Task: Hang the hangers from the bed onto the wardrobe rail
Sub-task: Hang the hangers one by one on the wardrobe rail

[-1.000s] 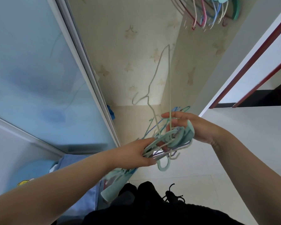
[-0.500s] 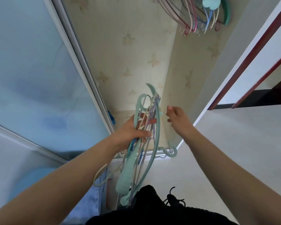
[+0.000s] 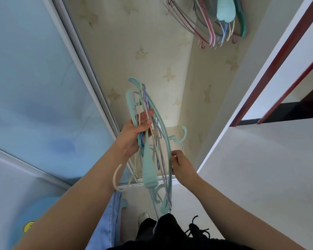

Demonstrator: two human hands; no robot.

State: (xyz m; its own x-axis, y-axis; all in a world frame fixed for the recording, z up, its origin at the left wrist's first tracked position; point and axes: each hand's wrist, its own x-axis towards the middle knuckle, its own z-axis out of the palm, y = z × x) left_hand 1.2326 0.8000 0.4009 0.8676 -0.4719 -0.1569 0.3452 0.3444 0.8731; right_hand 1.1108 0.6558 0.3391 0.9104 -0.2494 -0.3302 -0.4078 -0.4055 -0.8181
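Right hand [image 3: 182, 166] now lower, at hanger bundle [image 3: 153, 141]

The wardrobe opening [image 3: 143, 56] runs up the centre of the frame, free between the sliding door [image 3: 34, 78] on the left and the side wall [image 3: 211, 91] on the right. At upper right, hung hangers [image 3: 215, 20] crowd the top of the recess; the stretch to their left is unoccupied. In the lower centre, the bundle of hangers [image 3: 152, 141] gripped by the left hand [image 3: 134, 136] fills the gap, with the right hand [image 3: 182, 166] touching its right edge.
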